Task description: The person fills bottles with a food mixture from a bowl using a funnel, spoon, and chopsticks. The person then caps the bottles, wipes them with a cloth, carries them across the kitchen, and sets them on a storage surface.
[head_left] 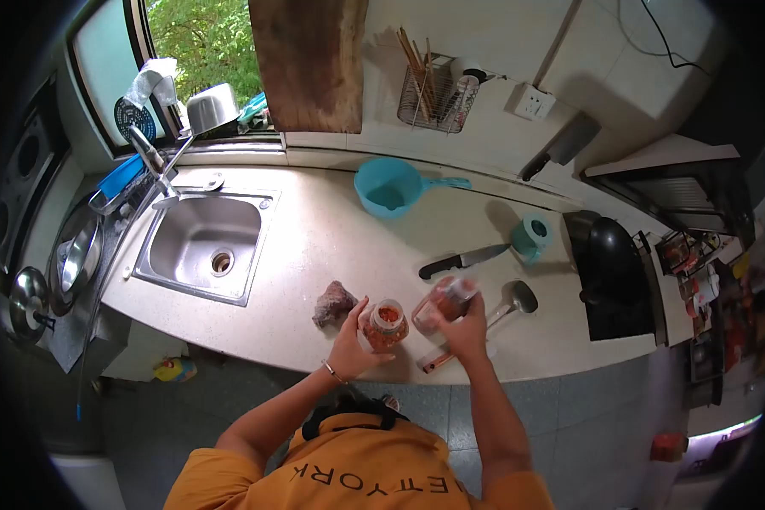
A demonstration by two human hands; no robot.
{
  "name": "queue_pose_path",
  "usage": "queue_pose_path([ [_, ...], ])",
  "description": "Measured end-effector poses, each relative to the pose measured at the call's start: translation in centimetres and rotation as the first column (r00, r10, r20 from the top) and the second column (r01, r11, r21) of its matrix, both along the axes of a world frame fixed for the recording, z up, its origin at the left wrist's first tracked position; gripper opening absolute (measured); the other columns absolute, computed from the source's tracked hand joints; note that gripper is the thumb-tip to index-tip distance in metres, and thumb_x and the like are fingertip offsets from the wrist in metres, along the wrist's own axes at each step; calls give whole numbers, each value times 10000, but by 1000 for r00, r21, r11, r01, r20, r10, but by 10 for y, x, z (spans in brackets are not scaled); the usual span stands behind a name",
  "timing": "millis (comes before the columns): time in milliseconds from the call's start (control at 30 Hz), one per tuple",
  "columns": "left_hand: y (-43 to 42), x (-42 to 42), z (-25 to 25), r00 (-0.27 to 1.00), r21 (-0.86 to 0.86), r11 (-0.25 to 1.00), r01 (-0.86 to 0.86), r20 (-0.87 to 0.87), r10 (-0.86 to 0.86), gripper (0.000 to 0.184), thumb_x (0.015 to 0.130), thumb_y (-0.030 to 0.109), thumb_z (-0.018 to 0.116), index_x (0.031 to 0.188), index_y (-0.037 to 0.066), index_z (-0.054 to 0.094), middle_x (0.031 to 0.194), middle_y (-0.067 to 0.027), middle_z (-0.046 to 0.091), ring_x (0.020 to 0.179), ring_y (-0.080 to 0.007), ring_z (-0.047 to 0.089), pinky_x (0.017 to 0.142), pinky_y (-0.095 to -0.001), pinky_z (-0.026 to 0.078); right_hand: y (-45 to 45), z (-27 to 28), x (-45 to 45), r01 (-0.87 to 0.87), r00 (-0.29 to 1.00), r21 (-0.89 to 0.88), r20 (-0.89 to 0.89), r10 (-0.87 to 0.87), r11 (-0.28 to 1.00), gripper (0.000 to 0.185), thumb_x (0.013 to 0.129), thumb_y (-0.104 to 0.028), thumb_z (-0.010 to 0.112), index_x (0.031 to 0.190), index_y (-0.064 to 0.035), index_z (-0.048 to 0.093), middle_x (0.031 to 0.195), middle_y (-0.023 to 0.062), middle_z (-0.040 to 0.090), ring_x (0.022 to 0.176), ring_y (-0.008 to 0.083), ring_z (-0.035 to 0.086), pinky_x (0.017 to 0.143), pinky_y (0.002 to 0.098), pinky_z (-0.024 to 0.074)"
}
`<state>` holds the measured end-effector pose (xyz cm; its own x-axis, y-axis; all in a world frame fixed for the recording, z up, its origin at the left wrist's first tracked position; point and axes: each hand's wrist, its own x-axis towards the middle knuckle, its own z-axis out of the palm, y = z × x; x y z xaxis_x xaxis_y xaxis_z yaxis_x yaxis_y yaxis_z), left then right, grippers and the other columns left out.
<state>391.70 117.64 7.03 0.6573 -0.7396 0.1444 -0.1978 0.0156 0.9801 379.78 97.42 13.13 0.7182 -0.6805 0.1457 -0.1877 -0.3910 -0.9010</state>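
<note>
My left hand (354,350) is wrapped round a clear jar (384,330) of red flakes, whose mouth faces up uncovered. In my right hand (466,330) is a second clear jar (440,304) with reddish contents, tilted and smeared by motion; its pale end points up and to the right. The two jars are apart, above the counter's front edge. Just left of my left hand lies a lump of raw-looking meat (333,304). A long-handled turner (519,297) rests beside and partly behind my right hand. Beyond it lies a black-handled knife (465,261).
A turquoise dipper (388,189) and a teal mug (531,240) stand farther back on the counter (314,221). At left is a steel sink (204,229) with a tap (149,157). A black wok (608,255) sits at right. A cleaver (569,140) hangs on the wall.
</note>
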Motion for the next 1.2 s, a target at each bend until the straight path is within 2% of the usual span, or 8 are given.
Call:
queue_pose_path([
  [67, 2, 8, 1, 999, 2, 999, 35, -4, -35, 1166, 546, 259, 907, 1454, 36, 210, 1344, -173, 443, 1242, -267, 463, 1029, -373, 393, 1, -1, -2, -33, 999, -276, -44, 21, 961, 730, 656, -157, 817, 1279, -68, 446, 1218, 136, 521, 1100, 256, 562, 938, 370, 448],
  [300, 26, 24, -24, 969, 264, 961, 81, 203, -138, 940, 589, 103, 759, 1413, 40, 312, 1329, -187, 451, 1245, -344, 437, 1061, -392, 357, 7, 2, 11, -55, 992, -282, -122, 22, 958, 902, 646, -224, 836, 1376, -107, 319, 1203, 183, 508, 1120, 367, 504, 950, 419, 429],
  [500, 32, 51, -41, 955, 395, 918, -28, 282, -92, 769, 628, -51, 543, 1374, 53, 384, 1305, -197, 460, 1247, -360, 427, 1069, -381, 354, -2, 11, -16, -79, 991, -169, -116, 60, 982, 958, 674, -199, 817, 1453, -118, 266, 1335, 194, 406, 1224, 317, 438, 974, 414, 414],
  [700, 31, 85, -40, 964, 467, 859, -208, 247, 99, 702, 698, -67, 566, 1363, 91, 410, 1246, -211, 495, 1122, -354, 510, 957, -379, 440, -15, 9, -74, 163, 964, 53, -220, -148, 985, 609, 794, -144, 712, 1342, -60, 461, 1253, 149, 511, 1121, 258, 523, 906, 367, 456],
  [900, 8, 91, -16, 502, 265, 757, -598, 860, 95, 479, 735, 82, 683, 1185, 207, 580, 1306, -115, 495, 1145, -353, 494, 957, -461, 419, 33, -22, -101, -32, 971, 438, -201, 132, 899, 418, 860, -95, 648, 1264, -53, 548, 1120, 61, 621, 995, 146, 593, 841, 277, 487],
  [967, 9, 109, -31, 799, 657, 667, -352, 582, -151, 453, 758, 107, 666, 1190, 208, 579, 1325, -117, 484, 1157, -352, 489, 954, -450, 423, 63, -16, -94, -137, 920, 485, -261, 293, 864, 368, 875, -128, 641, 1228, -47, 578, 1092, 49, 640, 953, 132, 597, 838, 272, 487],
  [1033, 18, 113, -39, 755, 714, 584, -385, 608, -245, 407, 778, 135, 651, 1176, 191, 590, 1299, -129, 509, 1115, -332, 523, 923, -443, 443, 82, -21, -90, -187, 896, 499, -268, 355, 846, 351, 883, -146, 635, 1215, -43, 589, 1079, 46, 648, 932, 127, 599, 836, 268, 487],
  [1200, 76, 33, -37, 972, 613, 790, 0, -186, 145, 297, 861, 133, 582, 1148, 54, 585, 1147, -133, 605, 1014, -269, 589, 849, -343, 476, 112, -41, -72, -296, 905, 743, 18, 424, 601, 469, 893, -198, 632, 1321, -58, 498, 1193, 83, 589, 939, 141, 585, 829, 300, 494],
])
